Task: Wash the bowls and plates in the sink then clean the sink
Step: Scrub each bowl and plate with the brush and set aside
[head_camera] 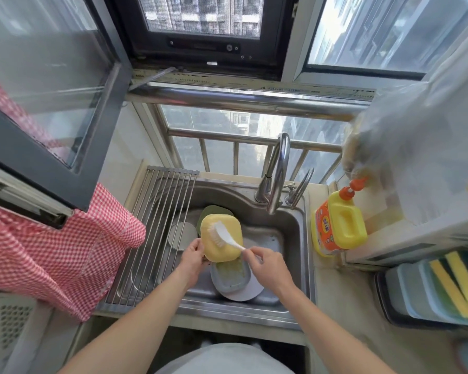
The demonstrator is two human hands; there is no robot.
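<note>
nearest the camera, 2 bare forearms reach forward over the front rim of the steel sink (307, 238). the left hand (193, 256) curls its fingers round the near-left edge of a yellow dish (221, 237) and holds it tilted, bottom side up, above the basin. the right hand (266, 263) pinches the thin end of a white brush (223, 234) handle between thumb and curled fingers; the bristle head rests on the yellow dish's upturned base, up toward its far-left part.

just below the yellow dish, inside the basin, a grey dish (229, 278) with greenish residue in it sits on top of a white plate (247, 291), which lies flat near the front wall of the sink. behind the yellow dish, a green plate (208, 214) shows only its far edge. to its left, under the bars, lies a round metal bowl (181, 236).

a roll-up rack (157, 211) of steel rods spans the left part of the sink. a red checked cloth (65, 252) hangs beside it on the left. the curved faucet (277, 174) stands at the back rim, spout pointing down into the basin. on the counter to the right stands a yellow detergent bottle (338, 225) with an orange cap, and nearer on the right a tray holds yellow sponges (459, 284). a window railing runs behind it all.
</note>
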